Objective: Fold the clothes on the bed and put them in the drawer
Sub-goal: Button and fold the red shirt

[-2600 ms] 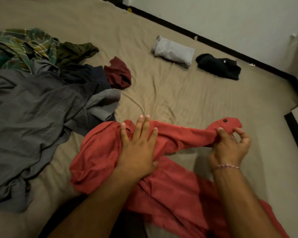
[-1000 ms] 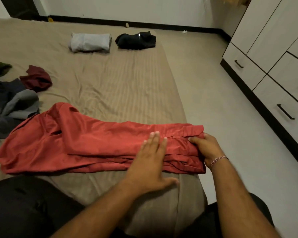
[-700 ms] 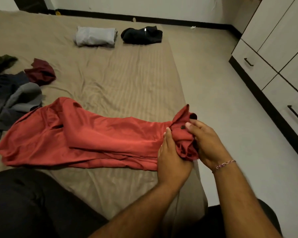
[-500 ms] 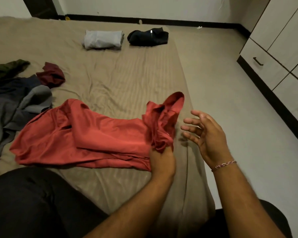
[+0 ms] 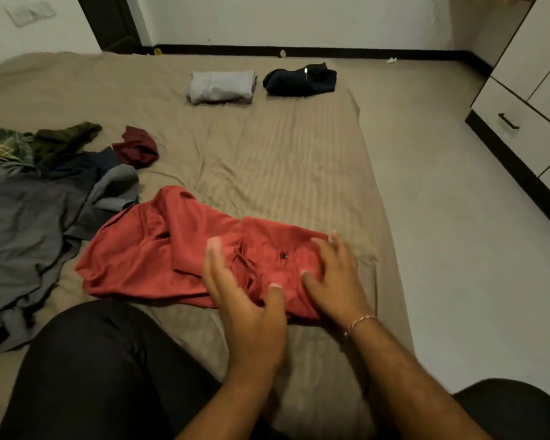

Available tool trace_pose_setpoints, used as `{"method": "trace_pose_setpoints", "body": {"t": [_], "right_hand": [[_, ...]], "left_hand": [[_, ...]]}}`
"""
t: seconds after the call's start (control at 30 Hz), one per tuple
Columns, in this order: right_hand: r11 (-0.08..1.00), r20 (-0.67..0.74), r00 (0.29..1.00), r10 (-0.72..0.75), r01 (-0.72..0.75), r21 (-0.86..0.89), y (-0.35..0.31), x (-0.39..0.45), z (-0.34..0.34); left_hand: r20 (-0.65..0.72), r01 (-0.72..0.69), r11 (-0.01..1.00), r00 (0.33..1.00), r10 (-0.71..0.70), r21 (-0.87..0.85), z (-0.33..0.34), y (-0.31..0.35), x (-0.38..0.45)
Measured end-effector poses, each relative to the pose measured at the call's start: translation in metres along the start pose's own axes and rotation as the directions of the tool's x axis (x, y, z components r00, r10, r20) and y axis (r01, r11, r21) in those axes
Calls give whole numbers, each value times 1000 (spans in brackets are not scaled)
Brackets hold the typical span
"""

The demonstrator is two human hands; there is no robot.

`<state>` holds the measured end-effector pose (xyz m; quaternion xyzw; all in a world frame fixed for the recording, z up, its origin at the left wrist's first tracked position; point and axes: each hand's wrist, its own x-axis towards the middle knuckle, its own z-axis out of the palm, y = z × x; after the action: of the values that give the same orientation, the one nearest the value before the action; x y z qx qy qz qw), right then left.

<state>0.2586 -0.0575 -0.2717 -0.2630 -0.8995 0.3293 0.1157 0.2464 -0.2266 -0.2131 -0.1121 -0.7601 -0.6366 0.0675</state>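
Note:
A red garment point(image 5: 159, 246) lies near the front edge of the tan bed point(image 5: 267, 154), its right end folded over onto itself with a dark button showing. My right hand point(image 5: 334, 281) lies flat on that folded end, fingers spread. My left hand point(image 5: 245, 300) hovers just left of it, fingers straight and blurred, holding nothing. A folded light grey garment point(image 5: 221, 87) and a folded black garment point(image 5: 300, 81) sit side by side at the far end of the bed. White drawers point(image 5: 518, 134) with dark handles stand at the right.
A heap of unfolded clothes point(image 5: 29, 211), grey, dark blue, green plaid and maroon, covers the bed's left side. My dark-trousered knee point(image 5: 86, 369) is at the front left. Bare floor point(image 5: 458, 233) runs between bed and drawers.
The lifted right end of the red garment has been laid back over itself. My left hand let go of it and my right hand came down flat onto the fold.

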Motion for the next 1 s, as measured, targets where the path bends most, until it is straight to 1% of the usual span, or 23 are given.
{"method": "trace_pose_setpoints", "body": {"t": [0.03, 0.07, 0.1, 0.13, 0.17, 0.23, 0.27, 0.3, 0.37, 0.4, 0.47, 0.5, 0.57, 0.6, 0.63, 0.67, 0.73, 0.77, 0.8, 0.87, 0.93, 0.97, 1.0], "right_hand": [[961, -117, 980, 162, -130, 243, -4, 2, -2], [837, -134, 930, 342, -237, 493, -8, 3, -3], [657, -37, 875, 483, -334, 675, -13, 2, -4], [494, 83, 837, 540, -396, 774, -16, 0, -4], [383, 165, 824, 542, -417, 824, -17, -4, -5], [222, 284, 809, 515, -446, 867, -20, -8, -8], [166, 336, 814, 475, -457, 874, -21, -10, -11], [152, 368, 822, 434, -470, 870, -21, -11, -13], [203, 390, 837, 385, -489, 848, -22, -12, -17], [237, 372, 845, 385, -480, 845, -19, -12, -17], [232, 319, 844, 431, -445, 865, -14, -9, -18], [206, 288, 837, 466, -419, 884, -12, -6, -20], [140, 241, 835, 494, -350, 926, -11, -1, -27], [106, 227, 833, 505, -322, 941, -12, 1, -33], [67, 218, 828, 517, -292, 954, -11, 3, -38], [20, 221, 828, 516, -269, 963, -8, 5, -43], [-23, 192, 847, 497, -208, 978, -1, 5, -51], [27, 135, 851, 508, -172, 985, 7, 7, -52], [154, 54, 855, 517, -155, 976, 13, 7, -53], [506, -95, 873, 479, -186, 842, 17, 3, -55], [813, -123, 937, 327, -213, 542, 18, 0, -49], [913, -113, 961, 253, -199, 356, 19, -1, -45], [961, -99, 975, 198, -173, 216, 19, -1, -41]], "left_hand": [[139, -74, 997, 988, 69, 27, 1, 4, 0], [293, -75, 996, 954, 59, 44, 6, 4, 1], [423, -25, 995, 906, -20, 101, 15, 1, 4], [500, 31, 979, 856, -129, 199, 25, -4, 8], [535, 71, 949, 811, -235, 308, 36, -11, 12], [515, 75, 873, 781, -352, 482, 51, -30, 26], [485, 31, 827, 797, -359, 561, 56, -38, 31], [466, -45, 772, 819, -334, 634, 59, -44, 34], [478, -212, 672, 846, -237, 709, 61, -48, 37], [489, -250, 659, 848, -205, 709, 60, -42, 39], [484, -204, 712, 849, -213, 671, 60, -33, 48], [485, -143, 773, 843, -232, 618, 62, -29, 53], [532, 70, 934, 806, -260, 351, 67, -14, 58], [580, 240, 958, 763, -286, 157, 72, -3, 55], [638, 423, 906, 702, -316, -16, 78, 7, 49], [694, 576, 806, 636, -339, -134, 83, 18, 42], [749, 752, 618, 543, -381, -231, 94, 22, 34], [739, 787, 561, 535, -410, -258, 97, 18, 33], [706, 797, 533, 549, -448, -283, 96, 12, 35], [587, 781, 537, 607, -535, -319, 90, -9, 42], [470, 743, 609, 658, -589, -276, 74, -32, 48], [444, 715, 658, 681, -582, -235, 66, -39, 49], [417, 678, 711, 710, -568, -186, 56, -42, 50]]}}
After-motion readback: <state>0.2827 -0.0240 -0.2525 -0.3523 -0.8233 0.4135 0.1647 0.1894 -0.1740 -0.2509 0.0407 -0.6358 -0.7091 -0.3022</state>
